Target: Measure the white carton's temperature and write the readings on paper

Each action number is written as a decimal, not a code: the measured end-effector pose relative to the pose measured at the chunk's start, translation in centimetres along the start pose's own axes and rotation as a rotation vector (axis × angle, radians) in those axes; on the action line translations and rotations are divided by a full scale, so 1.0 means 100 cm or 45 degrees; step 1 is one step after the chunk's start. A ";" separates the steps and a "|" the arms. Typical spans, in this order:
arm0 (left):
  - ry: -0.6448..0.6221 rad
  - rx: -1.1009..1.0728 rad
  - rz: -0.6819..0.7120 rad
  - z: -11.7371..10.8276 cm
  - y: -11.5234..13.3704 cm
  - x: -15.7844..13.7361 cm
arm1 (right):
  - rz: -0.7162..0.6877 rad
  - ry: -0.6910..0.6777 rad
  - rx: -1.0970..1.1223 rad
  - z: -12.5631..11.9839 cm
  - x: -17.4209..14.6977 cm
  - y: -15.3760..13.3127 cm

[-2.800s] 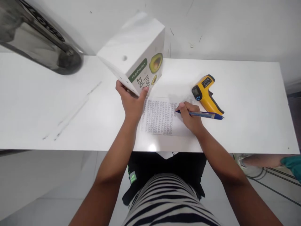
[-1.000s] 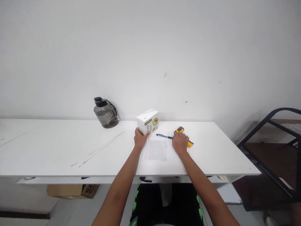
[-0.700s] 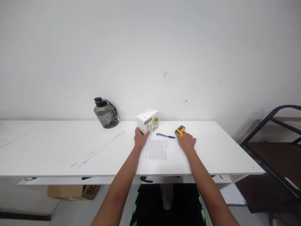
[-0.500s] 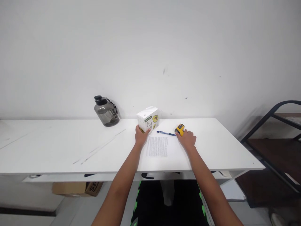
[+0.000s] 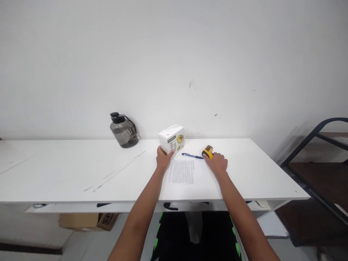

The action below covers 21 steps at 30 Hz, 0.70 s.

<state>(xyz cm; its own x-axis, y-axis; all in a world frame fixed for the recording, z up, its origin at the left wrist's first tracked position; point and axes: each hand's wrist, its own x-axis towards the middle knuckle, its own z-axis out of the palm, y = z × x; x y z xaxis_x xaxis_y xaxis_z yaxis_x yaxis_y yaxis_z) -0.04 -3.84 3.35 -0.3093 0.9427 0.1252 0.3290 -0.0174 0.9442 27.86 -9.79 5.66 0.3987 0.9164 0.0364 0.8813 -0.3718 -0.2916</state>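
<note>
My left hand [image 5: 163, 159] is closed around the lower near side of a white carton [image 5: 170, 140] with avocado pictures, its thumb on the printed front. The carton stands upright and slightly turned near the wall. Held in my right hand [image 5: 218, 162] is a yellow-and-black handheld device [image 5: 207, 150] with a small dark panel on top; its rear part is hidden by my fingers. Between the hands lies a blue pen [image 5: 191, 156], its right end close to the device. A sheet of printed paper [image 5: 183, 172] rests flat just in front of the pen.
A large grey translucent water jug [image 5: 124, 132] with a black lid leans by the wall, left of the carton. The white table [image 5: 65, 166] ends at its right edge beside a dark metal-framed rack [image 5: 312, 145]. Below the table sits a cardboard box [image 5: 81, 220].
The whole scene sits slightly lower in the picture, as my head view has tilted a little. Both hands keep the same holds; the carton, pen and paper look unmoved.
</note>
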 end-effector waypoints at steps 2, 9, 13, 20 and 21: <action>0.011 0.008 -0.003 0.000 0.001 -0.001 | 0.004 0.007 0.011 0.000 0.000 0.000; 0.073 -0.138 0.123 -0.004 0.009 -0.011 | -0.006 0.158 0.255 -0.001 -0.003 -0.003; 0.074 -0.373 0.144 -0.003 0.013 -0.015 | -0.182 0.194 0.704 0.004 -0.010 -0.008; -0.072 -0.331 0.364 -0.001 0.008 -0.020 | -0.597 0.267 0.911 0.021 -0.023 -0.019; -0.085 -0.281 0.397 0.000 0.005 -0.020 | -0.641 0.282 0.916 0.022 -0.023 -0.020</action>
<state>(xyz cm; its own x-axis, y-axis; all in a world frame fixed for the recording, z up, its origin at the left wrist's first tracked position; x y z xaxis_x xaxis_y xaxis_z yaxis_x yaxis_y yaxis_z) 0.79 -5.74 3.61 -0.1636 0.9004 0.4032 0.1959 -0.3709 0.9078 24.62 -10.86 4.08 0.1143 0.8683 0.4828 0.6230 0.3159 -0.7156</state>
